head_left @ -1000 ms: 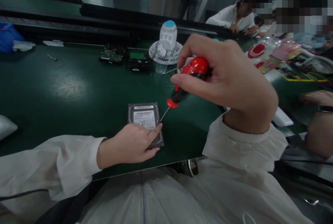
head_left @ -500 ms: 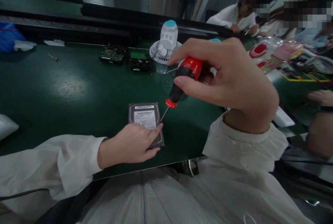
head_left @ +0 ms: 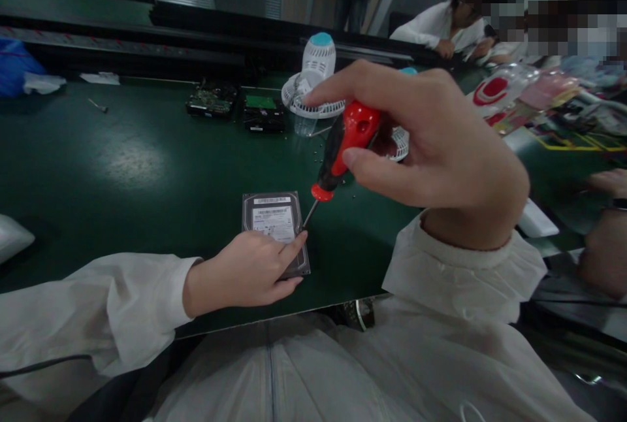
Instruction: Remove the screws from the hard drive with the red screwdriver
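A hard drive (head_left: 272, 220) with a white label lies flat on the green table near its front edge. My left hand (head_left: 255, 268) grips the drive across its near part, index finger stretched to the right edge and thumb at the near side. In my right hand (head_left: 431, 141) is a red and black screwdriver (head_left: 337, 147), slanted, its handle between thumb and fingers. The index finger of that hand reaches out past the handle. The screwdriver's tip meets the drive's right edge beside my left fingertip; the screw there is too small to make out.
Two opened drives with circuit boards (head_left: 213, 99) (head_left: 264, 113) lie farther back. Beside them stands a white fan (head_left: 319, 59), with a clear cup (head_left: 304, 125) and several loose screws (head_left: 317, 153) near it. A loose screw-like part (head_left: 101, 107) lies left. Co-workers sit at right.
The screwdriver's handle has turned in my right hand, showing more red, and my thumb and index finger have shifted on it. My left hand and the hard drive stay in place.
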Available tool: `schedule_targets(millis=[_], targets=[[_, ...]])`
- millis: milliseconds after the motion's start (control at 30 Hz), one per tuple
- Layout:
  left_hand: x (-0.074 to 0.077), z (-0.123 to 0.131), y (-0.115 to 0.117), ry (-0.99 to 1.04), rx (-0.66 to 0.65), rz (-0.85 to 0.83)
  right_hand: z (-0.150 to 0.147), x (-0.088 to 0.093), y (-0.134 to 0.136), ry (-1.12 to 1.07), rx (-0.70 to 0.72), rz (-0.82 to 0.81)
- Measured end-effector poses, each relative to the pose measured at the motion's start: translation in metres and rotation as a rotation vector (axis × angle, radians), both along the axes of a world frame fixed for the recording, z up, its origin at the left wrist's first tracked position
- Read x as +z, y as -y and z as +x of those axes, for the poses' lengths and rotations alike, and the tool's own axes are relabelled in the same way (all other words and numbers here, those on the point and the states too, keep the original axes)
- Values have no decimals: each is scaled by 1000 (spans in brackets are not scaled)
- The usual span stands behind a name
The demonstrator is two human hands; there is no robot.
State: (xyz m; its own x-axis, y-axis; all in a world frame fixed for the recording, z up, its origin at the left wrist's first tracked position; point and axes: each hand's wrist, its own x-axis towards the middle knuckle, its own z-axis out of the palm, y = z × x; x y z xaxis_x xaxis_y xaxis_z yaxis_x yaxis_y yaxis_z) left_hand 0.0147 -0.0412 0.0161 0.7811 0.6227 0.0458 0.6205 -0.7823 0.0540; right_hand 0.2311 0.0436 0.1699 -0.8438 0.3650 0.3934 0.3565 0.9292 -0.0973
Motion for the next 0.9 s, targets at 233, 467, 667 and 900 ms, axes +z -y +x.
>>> schedule_targets(millis=[233,467,667,900], targets=[[-2,0,0,-4,3,12,-2,-3,1,-34,-133,31],[-1,-1,1,-6,5,-3,-2,-1,2,19,-26,-9],[-1,-1,1,5,-1,-7,-4,-4,1,-31,-105,29],[1,-1,1,-4,-1,-17,-5,-6,-2,-45,24,-42]])
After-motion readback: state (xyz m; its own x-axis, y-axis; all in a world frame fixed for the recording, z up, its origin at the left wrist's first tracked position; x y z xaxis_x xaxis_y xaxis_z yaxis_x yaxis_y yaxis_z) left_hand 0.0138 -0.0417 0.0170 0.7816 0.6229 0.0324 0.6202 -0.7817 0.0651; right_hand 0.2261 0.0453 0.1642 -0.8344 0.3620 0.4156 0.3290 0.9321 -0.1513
